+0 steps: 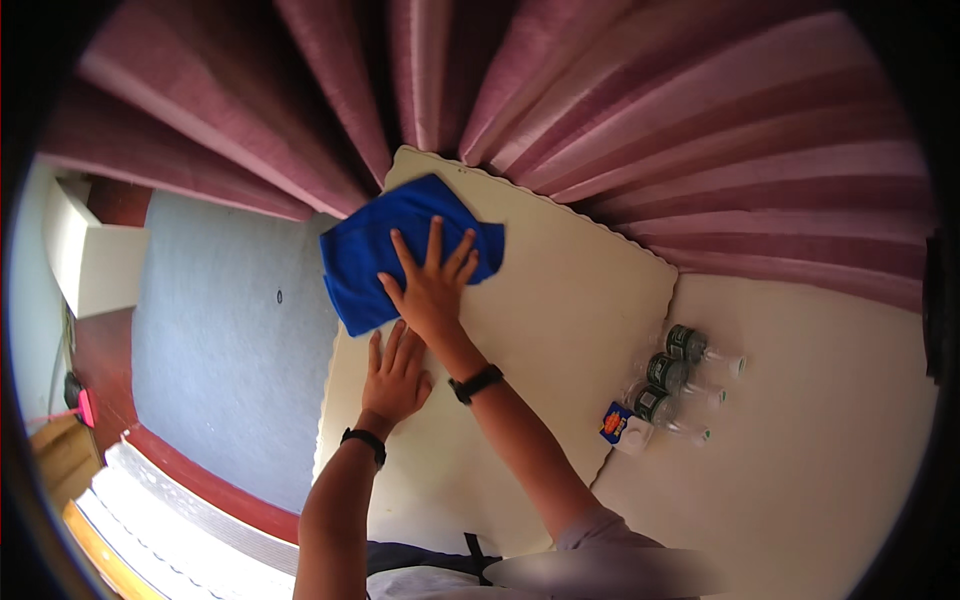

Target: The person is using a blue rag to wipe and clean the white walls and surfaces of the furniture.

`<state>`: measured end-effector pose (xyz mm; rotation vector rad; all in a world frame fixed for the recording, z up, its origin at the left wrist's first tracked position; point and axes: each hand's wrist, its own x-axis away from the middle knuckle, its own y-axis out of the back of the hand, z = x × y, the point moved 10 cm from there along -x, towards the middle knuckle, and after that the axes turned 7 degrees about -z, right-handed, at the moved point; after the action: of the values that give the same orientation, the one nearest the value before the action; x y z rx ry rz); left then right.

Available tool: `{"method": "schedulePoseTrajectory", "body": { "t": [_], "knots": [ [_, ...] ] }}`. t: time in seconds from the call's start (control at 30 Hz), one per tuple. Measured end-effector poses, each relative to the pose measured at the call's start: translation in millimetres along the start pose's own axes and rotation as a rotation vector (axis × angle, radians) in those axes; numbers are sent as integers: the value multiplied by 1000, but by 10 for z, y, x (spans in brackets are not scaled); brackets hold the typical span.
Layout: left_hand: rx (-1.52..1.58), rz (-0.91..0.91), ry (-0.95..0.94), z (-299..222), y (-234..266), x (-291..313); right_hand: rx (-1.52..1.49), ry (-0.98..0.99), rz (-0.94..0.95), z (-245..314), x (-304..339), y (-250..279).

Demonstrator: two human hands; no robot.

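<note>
Beside pleated pink curtains, at far-left corner of cream, scallop-edged table: pressing creased blue cloth beneath splayed right hand, with left hand spread beside its wrist.

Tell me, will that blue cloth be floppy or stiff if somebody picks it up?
The blue cloth is probably floppy, since soft folds show in it. It looks thin, so it's likely light for its size. Pushed, it might slide or bunch up, because it lies on a flat cream surface under the spread right hand.
</note>
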<state>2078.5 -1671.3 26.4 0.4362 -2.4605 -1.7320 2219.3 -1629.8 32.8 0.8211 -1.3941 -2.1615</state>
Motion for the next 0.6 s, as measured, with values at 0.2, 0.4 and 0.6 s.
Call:
{"method": "schedulePoseTrajectory", "body": {
  "t": [0.2, 0.4, 0.6],
  "knots": [
    [2, 22, -20, -61, -88, 17, 53, -231, -200, -587, -624, 81],
    [-36, 34, -18, -7, -65, 51, 385, -432, -226, -2503, -528, 554],
    [-10, 37, 5, -5, -61, 32, 530, -517, -241, -3993, 226, 1195]
  ]
}}
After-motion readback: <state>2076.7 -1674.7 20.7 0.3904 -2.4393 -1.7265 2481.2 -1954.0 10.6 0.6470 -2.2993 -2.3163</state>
